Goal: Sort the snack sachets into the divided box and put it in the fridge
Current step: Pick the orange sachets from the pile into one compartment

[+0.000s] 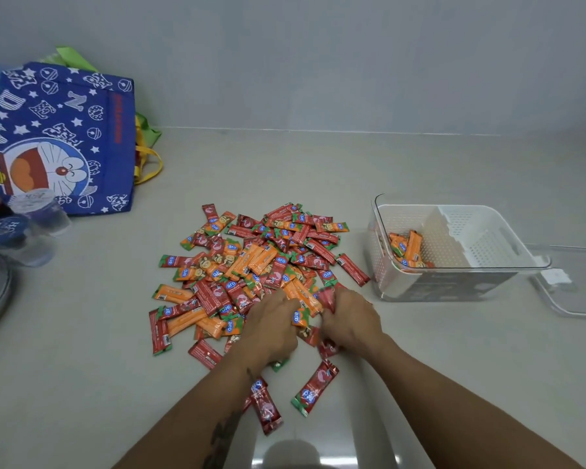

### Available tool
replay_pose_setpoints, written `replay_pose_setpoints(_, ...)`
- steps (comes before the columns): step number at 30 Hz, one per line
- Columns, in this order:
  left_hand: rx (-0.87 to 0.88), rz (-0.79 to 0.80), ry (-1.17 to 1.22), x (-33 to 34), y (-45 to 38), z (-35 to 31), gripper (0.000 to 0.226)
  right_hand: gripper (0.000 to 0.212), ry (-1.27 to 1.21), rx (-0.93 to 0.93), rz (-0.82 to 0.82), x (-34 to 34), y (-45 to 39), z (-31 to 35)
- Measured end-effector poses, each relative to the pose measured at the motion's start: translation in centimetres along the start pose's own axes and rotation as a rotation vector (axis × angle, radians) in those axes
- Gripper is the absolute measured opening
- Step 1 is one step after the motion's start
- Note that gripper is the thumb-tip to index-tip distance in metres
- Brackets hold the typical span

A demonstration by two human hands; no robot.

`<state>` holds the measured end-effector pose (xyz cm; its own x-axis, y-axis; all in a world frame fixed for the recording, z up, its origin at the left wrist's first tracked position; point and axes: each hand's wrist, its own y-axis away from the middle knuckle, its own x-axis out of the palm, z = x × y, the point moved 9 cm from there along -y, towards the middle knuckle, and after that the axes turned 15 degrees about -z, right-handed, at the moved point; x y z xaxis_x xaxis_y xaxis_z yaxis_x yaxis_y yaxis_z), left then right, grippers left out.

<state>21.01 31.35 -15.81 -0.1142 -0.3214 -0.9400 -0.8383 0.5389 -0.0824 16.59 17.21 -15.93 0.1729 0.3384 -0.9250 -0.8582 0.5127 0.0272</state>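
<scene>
Both hands dig into the sachet pile (pixel 251 275) on the desk (pixel 82 333): left hand (pixel 271 328) fingers curled around orange sachets (pixel 303 301), right hand (pixel 351 316) pinching a red sachet (pixel 328 297). Divided box (pixel 454 252) sits right, a few orange ones inside.

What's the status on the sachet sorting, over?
Left hand and right hand both gripping sachets at the pile. Box open, a few orange sachets in its left compartment. Nothing in the way.

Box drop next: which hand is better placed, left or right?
Right, probably. The right hand is on the pile's box side, gripping sachets, and the box stands to its right. The left hand would have to cross over it.
</scene>
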Motion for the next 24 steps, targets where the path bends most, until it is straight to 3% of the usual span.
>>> replay_pose_setpoints(4, 0.0, -0.056, 0.059, -0.6, -0.1, 0.7, 0.029, 0.025, -0.041, 0.068, -0.077, -2.0, -0.8, -1.3)
replay_pose_setpoints(8, -0.065, -0.126, 0.233, -1.4, 0.2, 1.6, 0.025, 0.039, 0.061, -0.116, -0.201, -3.0, -0.9, 0.6)
replay_pose_setpoints(12, -0.2, -0.16, 0.307, -2.2, 0.7, 3.2, 0.008, 0.038, 0.07, -0.17, -0.072, -0.7, -0.9, 3.2)
replay_pose_setpoints(18, -0.416, -0.283, 0.3, -4.0, 1.6, 7.0, 0.015, 0.074, 0.104, -0.055, 0.01, 2.3, -1.3, 4.4)
replay_pose_setpoints(24, -0.493, -0.32, 0.206, -5.4, 2.4, 8.5, 0.031, 0.056, 0.101, -0.103, 0.002, 3.3, -1.0, 5.6)
